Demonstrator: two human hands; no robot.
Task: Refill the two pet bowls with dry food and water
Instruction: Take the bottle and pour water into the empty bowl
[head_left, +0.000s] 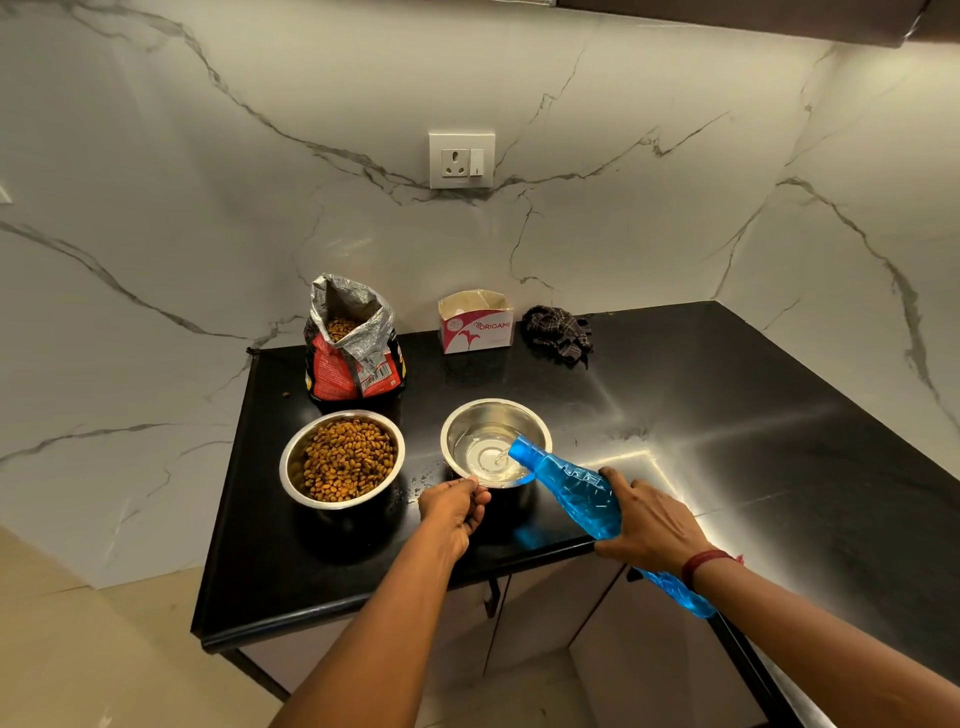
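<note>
Right hand (652, 525) wrapped round blue bottle (576, 488); long axis slants, mouth down toward upper left, over steel water bowl (496, 441), thin stream falling in. Left hand (452, 506) pinches bowl's near rim. Kibble-filled bowl (343, 458) just left; open food bag (353, 340) behind it on black counter (727, 395).

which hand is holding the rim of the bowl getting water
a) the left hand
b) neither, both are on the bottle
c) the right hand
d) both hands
a: the left hand pinches the near rim of the water bowl, while the right hand tilts the blue bottle whose mouth is over the bowl, pouring water in.
</note>
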